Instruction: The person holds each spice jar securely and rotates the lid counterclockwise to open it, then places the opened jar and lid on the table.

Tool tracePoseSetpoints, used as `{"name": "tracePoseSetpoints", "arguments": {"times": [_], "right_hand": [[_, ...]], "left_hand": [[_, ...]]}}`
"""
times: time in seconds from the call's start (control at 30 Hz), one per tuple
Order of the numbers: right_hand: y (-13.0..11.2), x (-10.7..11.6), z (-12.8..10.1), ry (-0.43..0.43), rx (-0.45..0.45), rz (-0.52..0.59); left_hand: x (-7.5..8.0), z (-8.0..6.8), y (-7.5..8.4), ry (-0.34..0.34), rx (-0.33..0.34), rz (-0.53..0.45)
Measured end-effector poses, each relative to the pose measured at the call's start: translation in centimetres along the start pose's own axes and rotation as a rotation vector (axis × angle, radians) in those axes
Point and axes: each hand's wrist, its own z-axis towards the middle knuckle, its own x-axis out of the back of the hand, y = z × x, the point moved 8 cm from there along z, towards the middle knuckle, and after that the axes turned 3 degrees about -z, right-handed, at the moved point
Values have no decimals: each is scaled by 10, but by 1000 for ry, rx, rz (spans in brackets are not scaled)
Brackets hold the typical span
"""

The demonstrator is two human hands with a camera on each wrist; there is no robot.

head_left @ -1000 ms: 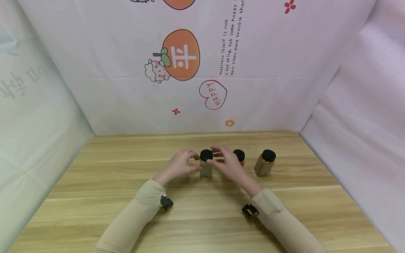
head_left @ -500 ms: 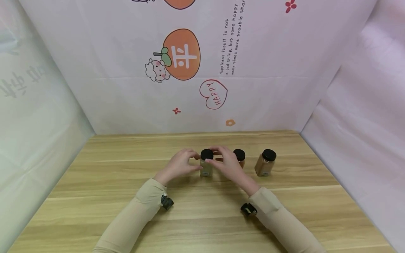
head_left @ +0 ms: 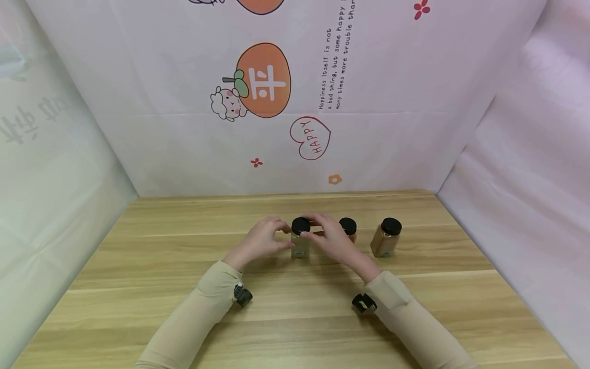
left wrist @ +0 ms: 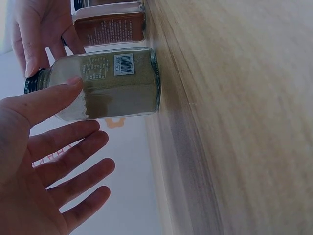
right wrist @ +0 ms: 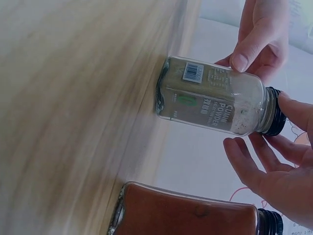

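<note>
L hand (head_left: pixel 261 241) sits left of the cumin jar (head_left: pixel 300 240), thumb tip touching the glass wall, other fingers straight & spread, not wrapped round anything: grip apart, really just steadying. Jar stands upright on the table (head_left: pixel 138 266), mid-table, leftmost of three black-capped jars. R hand (head_left: pixel 333 240) comes over from the right w/ fingertips curled onto the jar's black cap (right wrist: pixel 273 117), so grip is closing on the cap; can't tell how firm.

Risks, as I judge them:
- L side is one thumb only. If R twists the cap, glass may spin or skid instead of the cap turning.
- Tall narrow jar, push at the top → could tip toward the L palm.
- Reddish jar (head_left: pixel 349 230) stands just beside, behind R hand; R wrist or knuckles could knock it.
- Brown jar (head_left: pixel 386 238) further right is well apart, low risk.
- Cap comes off abruptly → powder spills.
</note>
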Motion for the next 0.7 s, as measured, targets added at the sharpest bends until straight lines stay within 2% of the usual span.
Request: {"name": "tracePoseSetpoints", "arguments": {"times": [0.27, 0.7], "right_hand": [[-3, 2, 0, -22, 24, -34], [-6, 8, 1, 17, 47, -27]], "left_hand": [[1, -1, 1, -11, 12, -20], [2, -1, 2, -3, 16, 2]]}}
